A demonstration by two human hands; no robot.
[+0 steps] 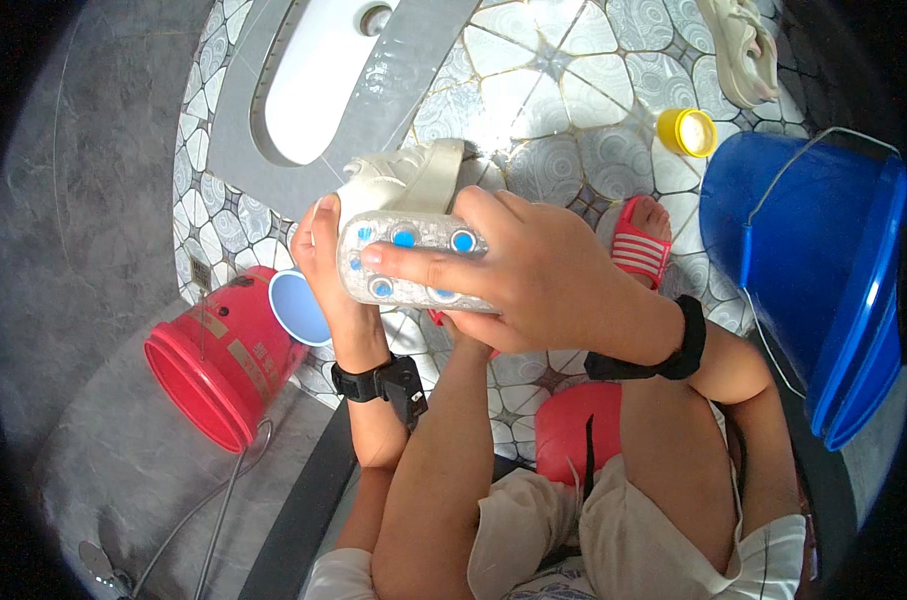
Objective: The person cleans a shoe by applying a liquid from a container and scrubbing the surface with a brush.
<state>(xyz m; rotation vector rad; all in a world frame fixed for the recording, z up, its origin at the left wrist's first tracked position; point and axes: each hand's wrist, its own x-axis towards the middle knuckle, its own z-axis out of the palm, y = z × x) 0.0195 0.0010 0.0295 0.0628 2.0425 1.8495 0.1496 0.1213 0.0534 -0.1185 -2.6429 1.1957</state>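
In front of my knees I hold a white shoe (397, 176) with my left hand (320, 251) gripping its left end. My right hand (547, 274) is wrapped around a clear plastic scrub brush (429, 238), its index finger laid along the top. Blue spots show through the brush body. The brush lies over the near part of the shoe and covers it; its bristles are hidden beneath. Both my wrists wear black bands.
A squat toilet (303, 97) lies ahead. On the left are a red bucket (221, 352), a light blue dipper (300, 307) and a hose (221, 525). To the right stand a blue bucket (791, 247), a yellow tub (672, 131) and another shoe (742, 56).
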